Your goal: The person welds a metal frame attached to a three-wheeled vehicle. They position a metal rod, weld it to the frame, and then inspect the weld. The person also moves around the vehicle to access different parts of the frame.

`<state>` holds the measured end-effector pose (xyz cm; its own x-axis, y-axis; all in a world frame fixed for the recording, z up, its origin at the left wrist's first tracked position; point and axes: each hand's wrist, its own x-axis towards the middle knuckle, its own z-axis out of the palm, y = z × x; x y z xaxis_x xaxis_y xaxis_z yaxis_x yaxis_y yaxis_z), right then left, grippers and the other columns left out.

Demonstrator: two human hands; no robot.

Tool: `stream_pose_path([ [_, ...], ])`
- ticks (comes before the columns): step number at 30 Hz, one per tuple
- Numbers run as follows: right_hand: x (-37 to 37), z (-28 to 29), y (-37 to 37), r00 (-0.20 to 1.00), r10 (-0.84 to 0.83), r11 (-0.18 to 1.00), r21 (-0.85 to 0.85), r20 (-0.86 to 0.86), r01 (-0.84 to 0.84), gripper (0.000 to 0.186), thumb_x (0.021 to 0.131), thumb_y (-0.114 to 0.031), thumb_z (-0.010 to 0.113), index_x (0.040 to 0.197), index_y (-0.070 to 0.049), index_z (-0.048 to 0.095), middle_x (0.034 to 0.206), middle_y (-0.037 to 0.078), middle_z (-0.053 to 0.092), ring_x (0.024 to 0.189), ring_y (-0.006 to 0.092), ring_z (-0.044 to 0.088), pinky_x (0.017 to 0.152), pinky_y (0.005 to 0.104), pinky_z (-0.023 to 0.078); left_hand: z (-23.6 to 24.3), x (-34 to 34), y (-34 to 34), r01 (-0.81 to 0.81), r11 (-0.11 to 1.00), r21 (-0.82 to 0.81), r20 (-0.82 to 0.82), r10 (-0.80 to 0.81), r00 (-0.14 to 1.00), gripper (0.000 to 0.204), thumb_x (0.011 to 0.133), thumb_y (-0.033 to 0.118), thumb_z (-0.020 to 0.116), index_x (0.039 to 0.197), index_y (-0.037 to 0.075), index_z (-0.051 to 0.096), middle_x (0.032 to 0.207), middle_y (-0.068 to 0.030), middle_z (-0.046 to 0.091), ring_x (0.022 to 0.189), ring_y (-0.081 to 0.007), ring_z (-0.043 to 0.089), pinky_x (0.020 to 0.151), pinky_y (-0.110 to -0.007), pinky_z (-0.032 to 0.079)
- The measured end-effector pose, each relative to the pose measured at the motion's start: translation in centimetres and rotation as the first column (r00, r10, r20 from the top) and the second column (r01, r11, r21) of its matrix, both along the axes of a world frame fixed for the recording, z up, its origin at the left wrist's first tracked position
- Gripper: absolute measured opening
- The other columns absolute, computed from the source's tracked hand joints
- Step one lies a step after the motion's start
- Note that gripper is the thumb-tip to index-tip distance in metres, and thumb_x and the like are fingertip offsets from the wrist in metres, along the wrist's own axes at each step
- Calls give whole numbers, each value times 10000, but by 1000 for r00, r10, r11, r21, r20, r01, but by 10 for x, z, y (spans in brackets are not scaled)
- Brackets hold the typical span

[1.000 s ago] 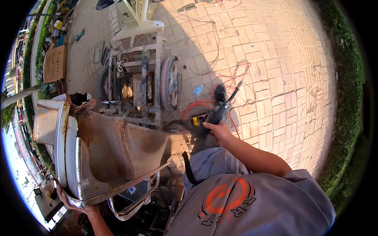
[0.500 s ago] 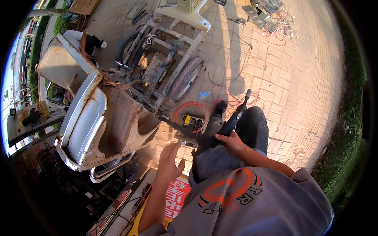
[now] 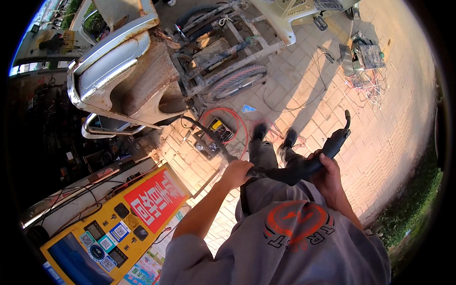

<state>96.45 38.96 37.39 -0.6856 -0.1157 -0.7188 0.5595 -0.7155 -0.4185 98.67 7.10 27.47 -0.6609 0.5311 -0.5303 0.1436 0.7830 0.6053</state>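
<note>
While the right hand (image 3: 328,178) curls its fingers round the smooth black torch (image 3: 335,144) near the waist, the left hand (image 3: 237,174) grips its flexible black hose (image 3: 218,143); keeping that slack should steady the bent neck (image 3: 348,119). Farther left stands a curved, rust-stained metal shell (image 3: 161,78), then a grimy bar frame (image 3: 266,51).

I have the left hand (image 3: 237,174) out ahead of the body, back uppermost, its fingers curled in tight. The left forearm (image 3: 203,209) runs up to it from the lower left, slanting toward the middle of my head view. My right hand (image 3: 327,176) is about level with it and well apart, cupped in a grip, thumb on the near side. On that side, the right forearm (image 3: 349,208) slants up and inward from the lower right.
</note>
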Motion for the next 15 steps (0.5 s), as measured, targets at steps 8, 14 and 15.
stream_pose_path([
  [8,-77,83,73,876,-55,998,-33,-480,45,248,923,-251,560,1061,-50,516,916,87,557,927,225,531,931,435,414,102,-40,79,-181,961,211,-248,232,941,480,712,235,763,1144,116,593,1029,-58,636,1017,-252,575,901,-387,368],
  [14,-128,118,97,767,-84,996,-43,-636,74,207,910,-203,546,1028,-48,474,904,70,491,946,220,477,946,428,379,140,-87,72,-267,913,307,-421,382,823,722,780,508,685,1325,71,502,1377,-136,474,1292,-338,388,1088,-475,254],
  [15,-136,111,100,794,-91,992,19,-600,128,196,899,-208,557,993,-46,499,891,75,513,931,227,488,932,415,390,148,-101,54,-347,880,325,-496,471,730,697,795,476,686,1316,53,496,1375,-147,470,1292,-358,386,1095,-505,248],
])
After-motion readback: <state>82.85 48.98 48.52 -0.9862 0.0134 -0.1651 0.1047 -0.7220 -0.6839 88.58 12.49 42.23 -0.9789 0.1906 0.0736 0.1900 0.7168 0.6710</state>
